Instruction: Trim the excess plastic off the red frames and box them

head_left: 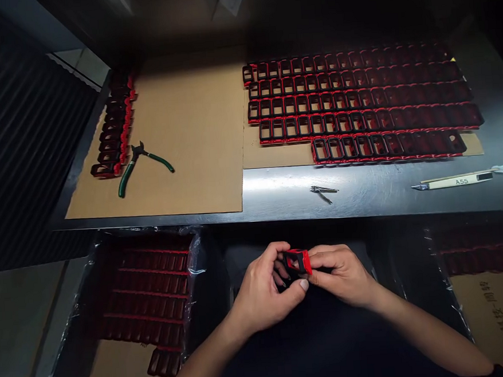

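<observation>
Between my hands, in front of the table edge, is a small black and red plastic frame point(298, 261) with an opening through it. My left hand point(269, 285) curls round its left side, thumb below and fingers behind. The fingers of my right hand point(341, 271) pinch its red right end. On the table beyond lie small metal pliers point(324, 192). Green-handled cutting pliers point(140, 162) rest with their handles spread on the cardboard sheet point(191, 135) at the left.
Several rows of similar frames point(323, 100) stand at the back right, with another column point(115, 123) at the far left. A craft knife point(458, 182) marked A55 lies at the right. Plastic-lined boxes with more frames sit below, a left box point(192, 273) and a right box point(451, 295).
</observation>
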{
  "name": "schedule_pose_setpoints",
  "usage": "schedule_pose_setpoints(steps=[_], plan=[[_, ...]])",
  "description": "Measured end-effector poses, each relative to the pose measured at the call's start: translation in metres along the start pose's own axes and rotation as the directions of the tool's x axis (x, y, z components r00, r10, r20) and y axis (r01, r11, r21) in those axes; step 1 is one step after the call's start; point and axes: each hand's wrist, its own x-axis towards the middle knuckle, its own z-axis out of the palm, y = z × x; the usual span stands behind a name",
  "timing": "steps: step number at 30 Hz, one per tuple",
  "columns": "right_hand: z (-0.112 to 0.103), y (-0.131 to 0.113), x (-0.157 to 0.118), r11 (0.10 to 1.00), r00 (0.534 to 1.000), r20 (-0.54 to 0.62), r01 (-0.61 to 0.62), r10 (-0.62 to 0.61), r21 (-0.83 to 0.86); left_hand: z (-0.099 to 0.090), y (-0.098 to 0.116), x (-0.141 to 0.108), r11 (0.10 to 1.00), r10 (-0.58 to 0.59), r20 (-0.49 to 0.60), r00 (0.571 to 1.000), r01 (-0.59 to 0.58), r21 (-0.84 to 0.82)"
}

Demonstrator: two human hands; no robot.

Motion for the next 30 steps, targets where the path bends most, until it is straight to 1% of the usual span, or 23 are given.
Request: schedule_pose_setpoints(steps=[7,12,15,20,23,27,30], plan=[[0.002,0.002,0.002,0.999,0.999,0.029,0.035,-0.035,-0.029,0.002,0.003,0.001,0.995,0.06,-0.081,0.995,-0.053,0.089],[0.002,0.002,0.002,0.997,0.998,0.01,0.056,-0.055,-0.044,0.004,0.001,0.002,0.995,0.078,-0.098,0.992,-0.072,0.065],[0.002,0.002,0.002,0.994,0.998,0.006,0.071,-0.07,-0.082,0.005,-0.002,0.003,0.998,0.056,-0.077,0.995,-0.054,0.024],[0.002,-0.001,0.003,0.987,0.996,0.023,0.086,-0.083,-0.134,0.006,-0.005,0.004,0.996,-0.008,0.002,1.0,0.008,-0.087],[-0.002,-0.005,0.003,0.996,0.998,0.039,0.061,-0.058,-0.07,0.007,-0.007,0.004,0.994,-0.02,-0.004,1.0,0.019,-0.112],[-0.009,-0.008,0.004,0.99,0.998,0.05,-0.04,0.034,0.133,0.006,-0.009,0.004,0.994,-0.005,-0.018,1.0,0.003,-0.108],[-0.008,-0.009,0.006,0.981,0.994,0.048,-0.107,0.1,0.164,0.006,-0.009,0.004,0.997,0.015,-0.036,0.999,-0.018,-0.071]])
